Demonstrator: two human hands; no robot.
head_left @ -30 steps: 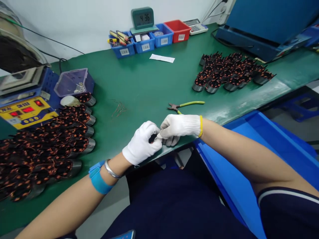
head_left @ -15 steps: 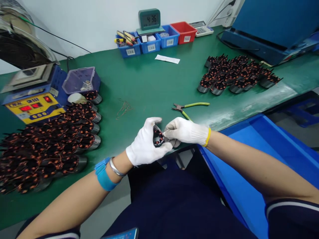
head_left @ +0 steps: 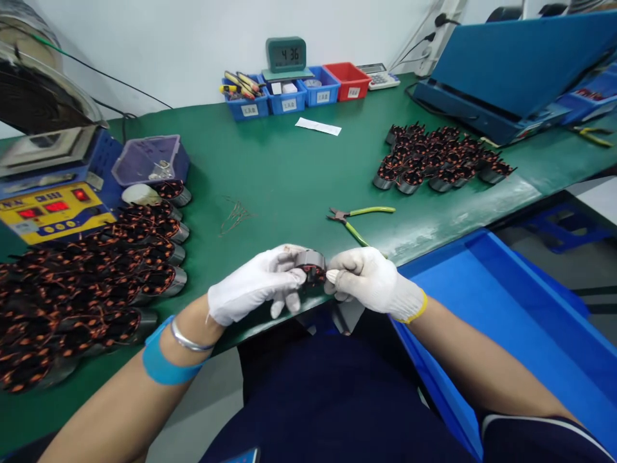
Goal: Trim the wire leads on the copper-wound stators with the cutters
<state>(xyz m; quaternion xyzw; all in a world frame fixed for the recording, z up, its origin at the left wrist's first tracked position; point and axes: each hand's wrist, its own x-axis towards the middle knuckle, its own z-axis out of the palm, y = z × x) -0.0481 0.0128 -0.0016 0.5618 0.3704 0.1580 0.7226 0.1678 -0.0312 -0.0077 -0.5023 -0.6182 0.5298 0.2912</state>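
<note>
My left hand point(head_left: 270, 280), in a white glove, grips a motor stator point(head_left: 311, 259) between thumb and fingers. The stator is a grey metal ring with dark insulation and copper windings, tilted so that its outer wall faces up. At its right side my gloved right hand point(head_left: 364, 276) has thumb and forefinger pinched together. What they pinch is too small to make out. Both hands are over the bench's front edge. Just beyond my right hand lie green-handled cutting pliers point(head_left: 357, 218), jaws pointing left.
Rows of stators point(head_left: 87, 289) cover the left of the green bench point(head_left: 270, 173); another group point(head_left: 438, 157) stands back right. Loose wire bits point(head_left: 236, 215) lie left of centre. A yellow-fronted soldering station point(head_left: 58, 209) is at left, a blue bin point(head_left: 482, 302) at lower right.
The stator has been turned over in my left hand, from its open end facing up to its outer wall facing up. My right hand stays pinched beside it. The camera view has shifted slightly.
</note>
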